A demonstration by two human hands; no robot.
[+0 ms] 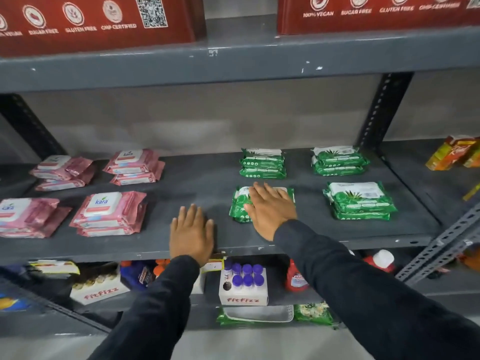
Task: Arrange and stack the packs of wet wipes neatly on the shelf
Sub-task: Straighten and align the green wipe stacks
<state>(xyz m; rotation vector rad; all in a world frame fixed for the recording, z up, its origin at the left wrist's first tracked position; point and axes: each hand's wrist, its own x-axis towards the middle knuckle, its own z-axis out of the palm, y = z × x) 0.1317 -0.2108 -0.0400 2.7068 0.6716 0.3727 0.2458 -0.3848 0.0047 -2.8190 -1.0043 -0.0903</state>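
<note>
Stacks of pink packs (110, 213) and green packs (359, 201) look nearly done. Right hand (270, 206) lies flat, fingers spread, on the last green stack (239, 206) — left hand (191, 231) rests splayed, empty, on the shelf (311, 235).

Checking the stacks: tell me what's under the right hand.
The right hand lies flat, fingers spread, on a green wipes pack at the front of the shelf. The pack's middle is covered, and whether a second pack lies beneath cannot be told.

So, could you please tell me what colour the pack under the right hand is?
Green pack with white, head view.
</note>
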